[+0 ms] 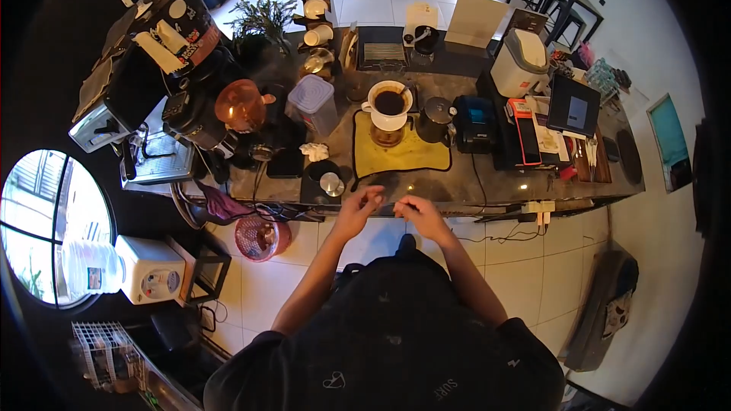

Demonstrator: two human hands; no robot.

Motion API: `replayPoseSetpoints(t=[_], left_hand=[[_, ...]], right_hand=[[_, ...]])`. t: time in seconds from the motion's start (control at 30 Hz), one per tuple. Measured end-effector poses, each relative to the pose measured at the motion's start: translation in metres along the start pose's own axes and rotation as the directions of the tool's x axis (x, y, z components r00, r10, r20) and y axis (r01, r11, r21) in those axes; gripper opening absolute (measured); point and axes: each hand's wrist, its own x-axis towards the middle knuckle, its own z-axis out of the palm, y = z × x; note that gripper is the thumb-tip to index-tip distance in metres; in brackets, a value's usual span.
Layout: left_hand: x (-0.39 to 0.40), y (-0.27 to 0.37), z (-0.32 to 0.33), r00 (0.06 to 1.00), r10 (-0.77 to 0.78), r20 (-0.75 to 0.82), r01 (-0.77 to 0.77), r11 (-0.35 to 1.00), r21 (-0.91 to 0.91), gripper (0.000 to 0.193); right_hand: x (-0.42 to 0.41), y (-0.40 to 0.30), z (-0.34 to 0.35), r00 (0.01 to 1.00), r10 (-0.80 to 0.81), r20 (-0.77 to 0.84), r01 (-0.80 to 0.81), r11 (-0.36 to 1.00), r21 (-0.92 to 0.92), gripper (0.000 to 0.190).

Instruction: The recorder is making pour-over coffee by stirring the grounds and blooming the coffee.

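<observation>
Both my hands hover at the counter's front edge, a little apart. My left hand has its fingers loosely bent, with nothing visible in it. My right hand is curled with the palm turned away, so I cannot tell if it holds something small. Beyond them, a yellow cloth with a dark border lies on the counter. On it stands a white coffee dripper holding dark wet coffee, set over a glass server. A dark metal kettle stands beside the dripper's right side.
Left of the cloth are a small metal cup, a crumpled white tissue, a lidded plastic container and a coffee grinder. A black printer and a red card terminal stand right. A pink basket is on the floor.
</observation>
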Motion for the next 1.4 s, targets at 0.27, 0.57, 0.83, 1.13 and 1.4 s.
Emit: replayPoseSetpoints(t=[0.27, 0.57, 0.83, 1.13, 1.4], left_hand=[[0.107, -0.048, 0.019, 0.909, 0.329, -0.254, 0.042, 0.536, 0.843, 0.078], [0.168, -0.035, -0.018, 0.888, 0.357, -0.289, 0.069, 0.518, 0.853, 0.085], [0.167, -0.045, -0.042, 0.94, 0.25, -0.234, -0.012, 0.706, 0.708, 0.103], [0.191, -0.039, -0.057, 0.921, 0.355, -0.158, -0.181, 0.752, 0.634, 0.091], [0.199, -0.016, -0.054, 0.942, 0.228, -0.248, 0.039, 0.656, 0.754, 0.089]], right_hand=[[0.089, 0.028, -0.074, 0.991, -0.091, 0.099, 0.134, 0.712, -0.689, 0.06], [0.192, 0.034, -0.064, 0.946, -0.247, -0.212, 0.092, 0.828, -0.553, 0.065], [0.191, 0.047, -0.062, 0.962, -0.094, -0.257, -0.106, 0.737, -0.667, 0.053], [0.182, 0.039, -0.055, 0.914, -0.2, -0.354, -0.01, 0.859, -0.511, 0.033], [0.188, 0.038, -0.065, 0.942, -0.142, -0.303, -0.029, 0.867, -0.497, 0.029]])
